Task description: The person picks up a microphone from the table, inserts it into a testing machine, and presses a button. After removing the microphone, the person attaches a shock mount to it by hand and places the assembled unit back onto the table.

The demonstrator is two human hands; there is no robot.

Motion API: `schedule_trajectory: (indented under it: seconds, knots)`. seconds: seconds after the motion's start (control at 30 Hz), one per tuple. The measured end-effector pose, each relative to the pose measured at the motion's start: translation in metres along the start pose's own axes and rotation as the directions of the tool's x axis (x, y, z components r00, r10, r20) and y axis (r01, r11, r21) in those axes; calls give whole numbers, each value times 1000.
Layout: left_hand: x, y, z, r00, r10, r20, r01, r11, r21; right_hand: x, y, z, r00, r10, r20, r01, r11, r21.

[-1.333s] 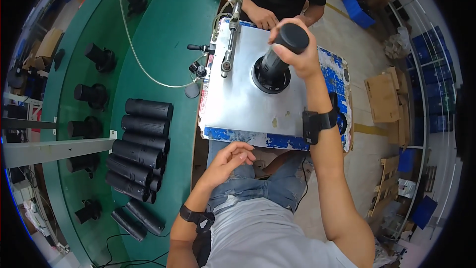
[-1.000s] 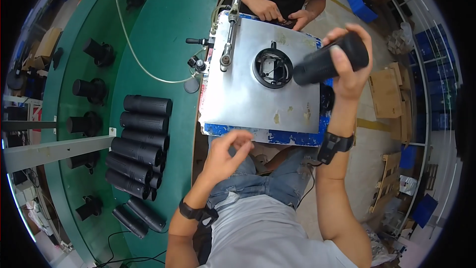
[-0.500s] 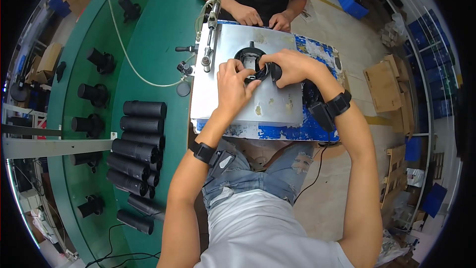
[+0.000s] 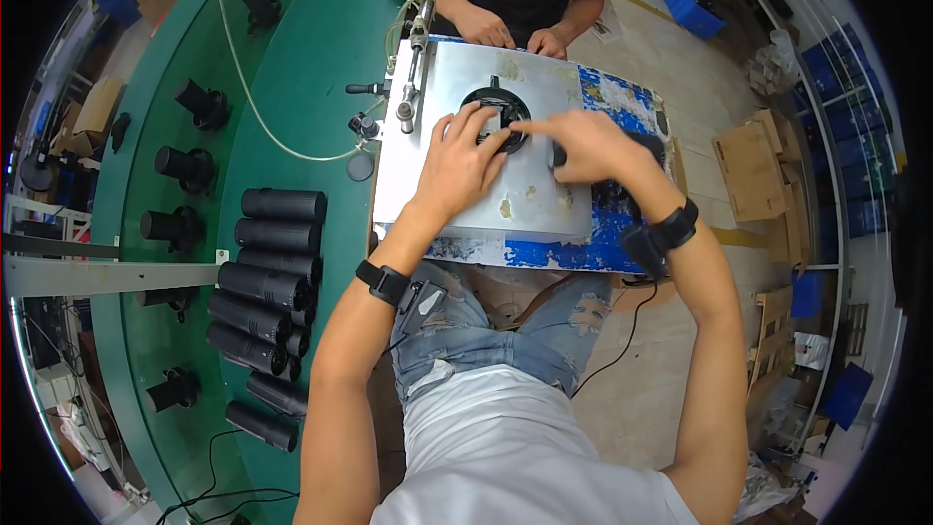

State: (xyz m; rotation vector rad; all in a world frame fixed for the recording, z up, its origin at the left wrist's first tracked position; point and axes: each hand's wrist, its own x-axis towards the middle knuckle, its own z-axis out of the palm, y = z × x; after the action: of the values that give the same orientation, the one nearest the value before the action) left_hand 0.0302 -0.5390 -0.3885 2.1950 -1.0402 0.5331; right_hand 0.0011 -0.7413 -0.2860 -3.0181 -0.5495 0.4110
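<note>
A round black plastic housing [image 4: 518, 107] with a short stem at its far side lies on the metal plate [image 4: 544, 199]. My left hand [image 4: 459, 163] grips the housing's near left edge, its fingers curled over the rim and hiding part of the inside. From the right, my right hand [image 4: 591, 146] reaches in with its index finger stretched to the housing's right inner edge. Its other fingers are curled, and a dark thing shows under them, mostly hidden.
A pneumatic cylinder [image 4: 415, 63] stands at the plate's left edge. Several black ribbed tubes [image 4: 262, 290] lie on the green bench [image 4: 321, 49], near black flanged parts [image 4: 185, 167]. Across the plate, another person's hands [image 4: 515, 37] work close together. Cardboard boxes [image 4: 753, 170] stand at right.
My right hand has moved right, drawing the round black piece back from the housing and straightening its index finger. My left hand has shifted slightly on the rim.
</note>
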Motion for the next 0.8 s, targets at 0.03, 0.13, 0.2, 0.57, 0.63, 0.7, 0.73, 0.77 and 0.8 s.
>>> schedule_trajectory:
  seconds: [0.03, 0.13, 0.2, 0.57, 0.63, 0.7, 0.73, 0.77, 0.8]
  knots:
    - [2, -1, -4, 998, -21, -57, 16, 996, -83, 4, 4, -5, 1000, -3, -2, 3, 1000, -3]
    - [-4, -6, 0, 999, -25, -26, 23, 998, -59, 14, 9, -27, 905, -21, -426, 145, 954, 261]
    - [-5, -6, 1, 999, -27, -25, 26, 999, -45, 20, -5, -46, 603, 46, -796, 432, 821, 374]
    - [-16, -3, -6, 983, -102, -150, 91, 993, -77, 62, -17, 6, 375, 346, -860, 692, 513, 508]
    - [-17, -2, -8, 978, -135, -159, 119, 987, -105, 64, -15, 8, 354, 357, -864, 709, 500, 497]
    - [-12, 1, -11, 973, -174, -151, 150, 975, -162, 63, -16, 9, 332, 374, -866, 722, 490, 489]
    - [-11, 1, -12, 973, -177, -145, 154, 975, -161, 65, -18, 7, 317, 324, -892, 735, 510, 446]
    - [-11, 1, -13, 966, -187, -178, 158, 973, -168, 67, -21, 4, 300, 272, -914, 748, 528, 402]
    - [-11, 1, -13, 957, -197, -211, 161, 971, -175, 68, -27, 3, 319, 268, -909, 742, 526, 415]
